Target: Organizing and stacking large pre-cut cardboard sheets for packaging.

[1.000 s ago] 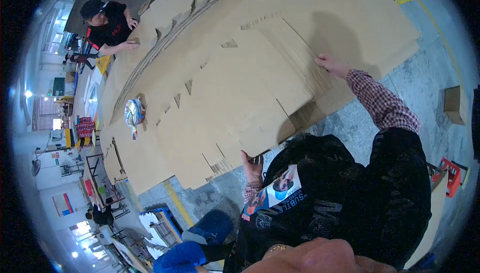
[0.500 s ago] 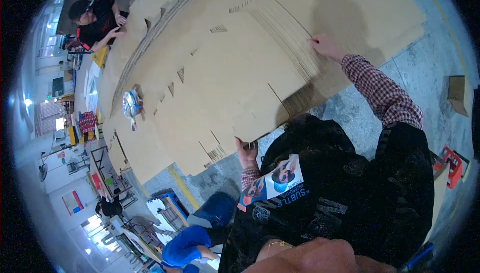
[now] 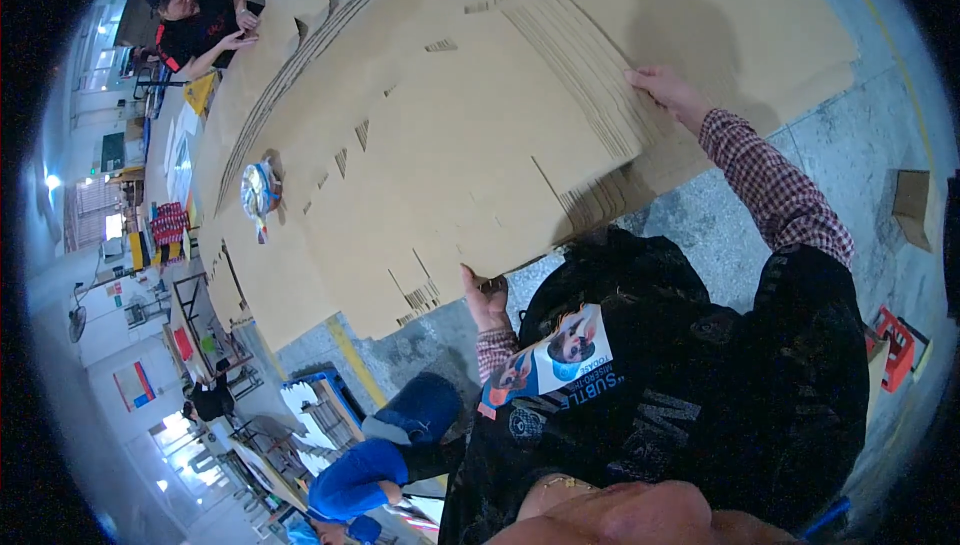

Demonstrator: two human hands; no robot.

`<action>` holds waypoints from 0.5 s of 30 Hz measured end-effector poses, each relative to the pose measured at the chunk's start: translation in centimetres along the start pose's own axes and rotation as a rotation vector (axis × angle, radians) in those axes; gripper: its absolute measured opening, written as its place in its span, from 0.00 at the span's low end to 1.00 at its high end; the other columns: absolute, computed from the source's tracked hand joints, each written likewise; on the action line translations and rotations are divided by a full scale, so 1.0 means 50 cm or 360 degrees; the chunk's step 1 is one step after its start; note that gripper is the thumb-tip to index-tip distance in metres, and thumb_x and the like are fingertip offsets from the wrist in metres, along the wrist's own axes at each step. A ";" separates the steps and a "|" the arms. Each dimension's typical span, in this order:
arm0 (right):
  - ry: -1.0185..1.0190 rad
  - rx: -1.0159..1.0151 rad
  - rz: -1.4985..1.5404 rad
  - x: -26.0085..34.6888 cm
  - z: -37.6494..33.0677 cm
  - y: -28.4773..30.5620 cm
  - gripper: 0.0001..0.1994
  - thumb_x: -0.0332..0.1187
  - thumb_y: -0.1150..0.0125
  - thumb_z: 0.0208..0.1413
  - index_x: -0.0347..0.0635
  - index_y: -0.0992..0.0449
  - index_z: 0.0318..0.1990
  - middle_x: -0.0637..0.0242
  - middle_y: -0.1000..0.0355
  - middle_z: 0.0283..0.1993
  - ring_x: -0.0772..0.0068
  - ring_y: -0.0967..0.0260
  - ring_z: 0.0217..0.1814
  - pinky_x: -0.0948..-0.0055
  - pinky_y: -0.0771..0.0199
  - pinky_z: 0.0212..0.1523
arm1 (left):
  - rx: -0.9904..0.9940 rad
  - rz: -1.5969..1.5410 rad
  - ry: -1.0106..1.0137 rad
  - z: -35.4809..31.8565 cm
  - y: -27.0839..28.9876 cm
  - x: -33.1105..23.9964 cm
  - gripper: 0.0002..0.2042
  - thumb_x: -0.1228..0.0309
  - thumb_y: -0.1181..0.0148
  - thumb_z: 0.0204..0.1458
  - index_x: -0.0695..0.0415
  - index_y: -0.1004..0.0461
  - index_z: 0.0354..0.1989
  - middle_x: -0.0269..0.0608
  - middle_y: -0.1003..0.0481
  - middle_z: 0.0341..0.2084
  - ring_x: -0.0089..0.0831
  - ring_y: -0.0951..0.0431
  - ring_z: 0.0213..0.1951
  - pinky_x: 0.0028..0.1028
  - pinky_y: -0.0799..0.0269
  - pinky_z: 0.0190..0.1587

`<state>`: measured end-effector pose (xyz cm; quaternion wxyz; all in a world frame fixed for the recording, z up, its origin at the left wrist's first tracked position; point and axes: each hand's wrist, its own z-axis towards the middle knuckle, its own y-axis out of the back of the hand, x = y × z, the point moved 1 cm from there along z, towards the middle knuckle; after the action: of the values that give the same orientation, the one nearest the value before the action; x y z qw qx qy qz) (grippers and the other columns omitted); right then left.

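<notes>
A big stack of flat brown cardboard sheets (image 3: pixel 480 135) with cut slots and flaps lies over a long surface. My left hand (image 3: pixel 486 301) grips the near edge of the top cardboard sheet, thumb on top. My right hand (image 3: pixel 668 91) holds the same sheet further along, at its ribbed side edge, with the plaid sleeve stretched out behind it. A small shiny blue and silver object (image 3: pixel 260 191) rests on the cardboard towards the left.
A person in black (image 3: pixel 195 10) stands at the far end with both hands at the stack. Another person in blue (image 3: pixel 372 465) is at the lower left. A small cardboard box (image 3: pixel 910 205) and a red object (image 3: pixel 890 345) sit on the grey floor (image 3: pixel 860 135) at the right.
Both hands have kept their hold on the top sheet. The view has swung, so the stack and the far person sit higher and further left in the picture.
</notes>
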<state>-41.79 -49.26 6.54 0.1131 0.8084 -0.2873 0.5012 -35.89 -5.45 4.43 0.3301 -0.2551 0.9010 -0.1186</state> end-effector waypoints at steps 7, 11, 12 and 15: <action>0.0149 0.0022 -0.1050 -0.032 0.017 0.018 0.17 0.45 0.51 0.47 0.37 0.31 0.23 0.72 0.38 0.16 0.80 0.45 0.15 0.77 0.45 0.17 | 0.0123 -0.0041 -0.0018 0.041 0.060 0.018 0.20 0.58 0.42 0.40 0.53 0.36 0.41 0.35 0.34 0.37 0.30 0.33 0.38 0.28 0.33 0.37; 0.0308 -0.0072 -0.1193 -0.032 0.018 0.010 0.21 0.48 0.51 0.44 0.35 0.34 0.16 0.58 0.39 0.11 0.66 0.40 0.14 0.68 0.43 0.18 | 0.0079 -0.0072 -0.0071 0.057 0.065 0.026 0.20 0.57 0.42 0.39 0.52 0.35 0.40 0.34 0.33 0.35 0.29 0.34 0.37 0.28 0.34 0.37; 0.0307 -0.0068 -0.1191 -0.036 0.017 0.008 0.21 0.48 0.51 0.44 0.35 0.34 0.16 0.58 0.39 0.11 0.66 0.40 0.14 0.68 0.43 0.18 | 0.0124 -0.0104 -0.0061 0.057 0.063 0.024 0.20 0.56 0.42 0.39 0.52 0.35 0.39 0.33 0.33 0.34 0.28 0.34 0.37 0.27 0.35 0.36; 0.0439 -0.0268 -0.1199 -0.043 0.014 0.012 0.21 0.46 0.51 0.45 0.34 0.34 0.16 0.58 0.39 0.12 0.65 0.40 0.15 0.66 0.43 0.19 | 0.0048 -0.0004 0.0044 0.048 0.061 0.021 0.20 0.56 0.43 0.40 0.53 0.35 0.40 0.33 0.32 0.34 0.28 0.34 0.37 0.28 0.34 0.37</action>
<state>-42.33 -49.30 4.26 0.3920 0.7701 0.0068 0.5032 -36.16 -3.56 0.87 0.3212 -0.2496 0.9033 -0.1361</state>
